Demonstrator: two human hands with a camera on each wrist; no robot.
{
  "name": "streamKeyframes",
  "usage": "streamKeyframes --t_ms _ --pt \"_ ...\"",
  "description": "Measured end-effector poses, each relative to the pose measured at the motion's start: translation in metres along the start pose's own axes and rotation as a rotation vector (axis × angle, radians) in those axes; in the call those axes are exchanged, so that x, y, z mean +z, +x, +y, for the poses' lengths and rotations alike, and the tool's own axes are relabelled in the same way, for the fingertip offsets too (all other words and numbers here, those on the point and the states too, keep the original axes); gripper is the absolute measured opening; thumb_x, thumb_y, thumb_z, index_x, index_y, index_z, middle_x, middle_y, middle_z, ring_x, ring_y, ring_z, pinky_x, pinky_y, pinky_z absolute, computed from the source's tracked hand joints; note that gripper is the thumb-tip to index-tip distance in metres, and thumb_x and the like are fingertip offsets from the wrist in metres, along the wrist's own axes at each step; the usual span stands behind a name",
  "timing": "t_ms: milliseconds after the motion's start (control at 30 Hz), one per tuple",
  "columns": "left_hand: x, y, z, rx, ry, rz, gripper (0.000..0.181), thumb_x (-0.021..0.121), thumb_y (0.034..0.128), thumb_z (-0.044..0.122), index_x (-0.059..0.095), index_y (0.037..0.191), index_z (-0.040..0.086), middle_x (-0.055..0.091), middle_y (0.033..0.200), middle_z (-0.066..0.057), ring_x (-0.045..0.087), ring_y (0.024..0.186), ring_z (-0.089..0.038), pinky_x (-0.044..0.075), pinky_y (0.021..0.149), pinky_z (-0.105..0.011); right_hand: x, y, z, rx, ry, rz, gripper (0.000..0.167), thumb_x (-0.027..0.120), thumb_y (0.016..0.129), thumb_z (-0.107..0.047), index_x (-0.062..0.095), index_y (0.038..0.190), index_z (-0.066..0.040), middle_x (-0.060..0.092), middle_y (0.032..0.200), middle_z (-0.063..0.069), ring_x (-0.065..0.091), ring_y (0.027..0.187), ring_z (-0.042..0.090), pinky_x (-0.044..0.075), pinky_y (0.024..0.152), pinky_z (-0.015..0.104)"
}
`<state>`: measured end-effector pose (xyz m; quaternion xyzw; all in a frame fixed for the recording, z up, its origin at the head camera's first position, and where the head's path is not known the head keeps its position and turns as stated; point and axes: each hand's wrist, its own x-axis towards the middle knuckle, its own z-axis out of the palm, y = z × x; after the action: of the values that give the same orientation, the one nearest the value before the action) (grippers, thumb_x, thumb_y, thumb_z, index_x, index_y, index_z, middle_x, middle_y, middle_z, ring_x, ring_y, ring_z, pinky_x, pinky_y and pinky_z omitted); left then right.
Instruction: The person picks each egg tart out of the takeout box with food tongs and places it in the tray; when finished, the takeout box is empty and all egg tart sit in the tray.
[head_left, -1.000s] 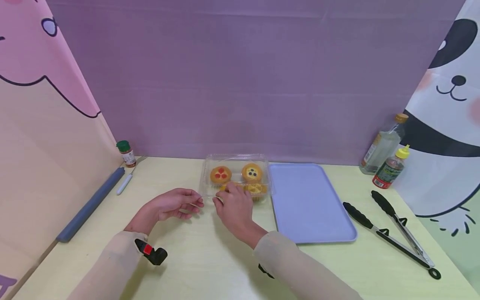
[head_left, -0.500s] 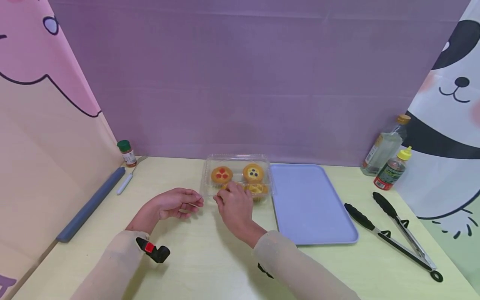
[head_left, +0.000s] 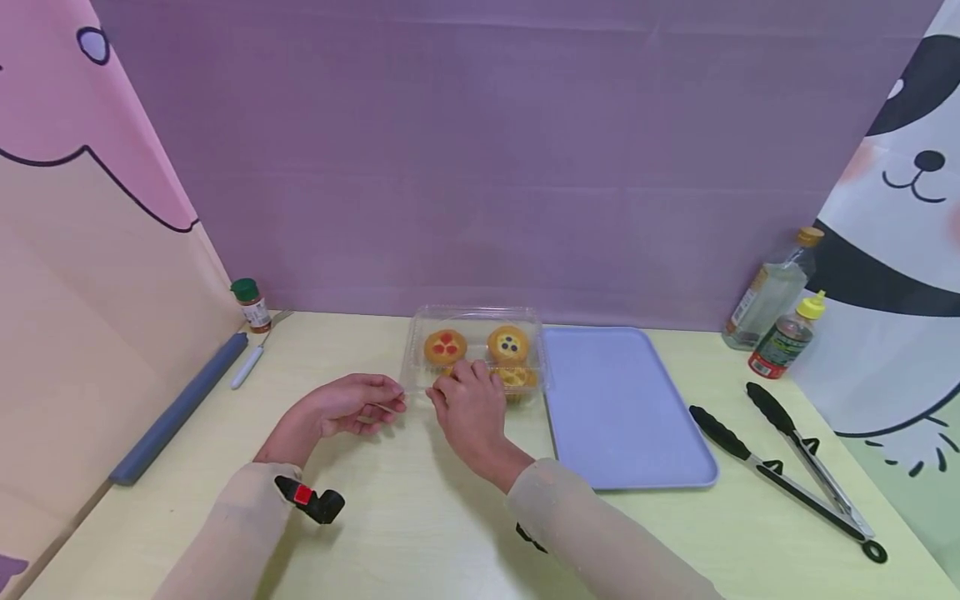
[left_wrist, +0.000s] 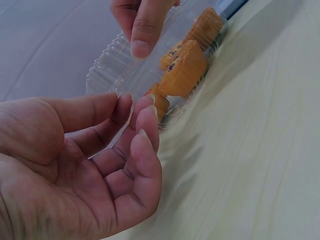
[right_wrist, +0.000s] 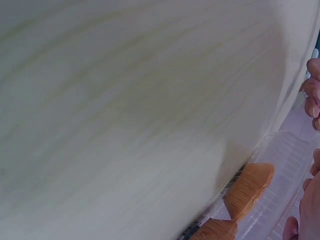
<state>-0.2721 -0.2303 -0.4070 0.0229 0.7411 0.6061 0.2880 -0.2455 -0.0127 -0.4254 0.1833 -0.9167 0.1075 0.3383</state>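
A clear plastic clamshell container [head_left: 416, 354] sits at the back middle of the table with its lid down. Inside are several round golden pastries [head_left: 446, 347], topped with red or dark dots or a yellow pattern. My left hand [head_left: 348, 408] pinches the container's front left corner between thumb and index fingertip, its other fingers loosely curled. From the front, my right hand [head_left: 474, 421] grips the lid's front edge with bent fingers and thumb, covering part of the front pastries. In the left wrist view, the right thumb [left_wrist: 142, 37] points down onto the clear plastic.
A lavender tray [head_left: 630, 417] lies right of the container, with open black-handled tongs [head_left: 795, 467] beyond it. Two bottles [head_left: 780, 337] stand back right. At left are a blue-grey rod [head_left: 180, 408], a light-handled utensil [head_left: 247, 367] and a green-capped jar [head_left: 251, 307].
Both hands keep nearly the same places at the container's front edge. The head view shifts slightly; no object has visibly moved.
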Motion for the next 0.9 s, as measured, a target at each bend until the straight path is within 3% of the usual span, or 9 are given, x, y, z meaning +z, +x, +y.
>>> streamKeyframes --t_ms 500,900 --pt "-0.001 0.003 -0.001 0.0 -0.032 -0.015 0.018 0.06 0.1014 0.027 0.061 0.107 0.01 0.07 0.094 0.002 0.062 0.079 -0.01 0.052 0.067 -0.024 0.001 0.003 0.007 -0.055 -0.052 0.014 0.014 0.072 0.091 -0.044 0.077 0.088 -0.031 0.059 0.084 -0.009 0.054 0.086 0.014 0.04 0.074 0.03" --pt "-0.001 0.004 -0.001 0.004 -0.011 -0.019 0.024 0.059 0.1017 0.027 0.06 0.112 0.005 0.07 0.096 0.002 0.063 0.08 -0.009 0.052 0.066 -0.023 0.001 0.011 0.013 -0.116 -0.04 0.12 0.015 0.075 0.089 -0.041 0.077 0.085 -0.028 0.058 0.08 -0.007 0.055 0.082 0.015 0.039 0.075 0.031"
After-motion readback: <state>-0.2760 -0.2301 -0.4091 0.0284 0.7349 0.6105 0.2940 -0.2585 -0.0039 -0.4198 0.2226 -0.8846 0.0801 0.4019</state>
